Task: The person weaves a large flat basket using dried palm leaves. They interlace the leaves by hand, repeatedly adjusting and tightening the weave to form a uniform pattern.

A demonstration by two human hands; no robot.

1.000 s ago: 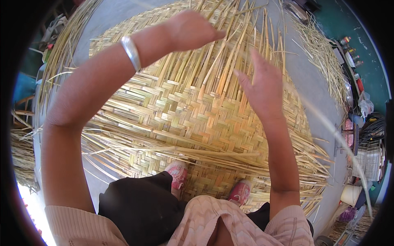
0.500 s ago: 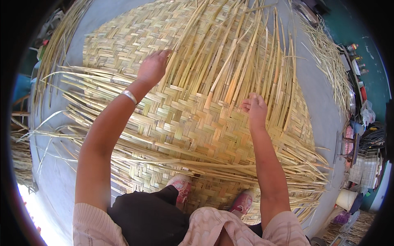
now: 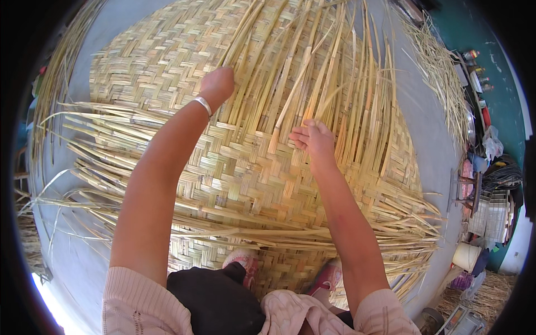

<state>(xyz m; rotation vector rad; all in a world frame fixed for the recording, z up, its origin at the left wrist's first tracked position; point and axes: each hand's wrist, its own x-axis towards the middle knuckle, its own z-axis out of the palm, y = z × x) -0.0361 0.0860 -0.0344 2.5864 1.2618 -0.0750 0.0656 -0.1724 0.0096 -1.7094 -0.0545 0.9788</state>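
Observation:
A large woven reed mat [image 3: 145,67] in a herringbone pattern spreads under both arms. Over its far middle a fan of loose flat reed strips [image 3: 385,106] lies raised off the weave. My left hand [image 3: 218,84], with a silver bracelet at the wrist, is closed in a fist at the left side of this fan, around strips that run away from me. Lower and to the right, my right hand [image 3: 315,139] pinches a thin strip between thumb and forefinger; its other fingers are loosely curled. The strip bends up and right from the fingertips.
Strip ends [image 3: 106,123] stick out over the mat's left edge onto the grey floor [image 3: 78,184]. My shoes [image 3: 326,276] stand on the mat's near part. Loose reed piles [image 3: 441,78] lie right and left; a dark stool [image 3: 468,190] stands at the right.
My right hand has moved left and slightly up, with a strip now bending from its fingertips. My left hand has turned and closed into a fist. The view has shifted a little.

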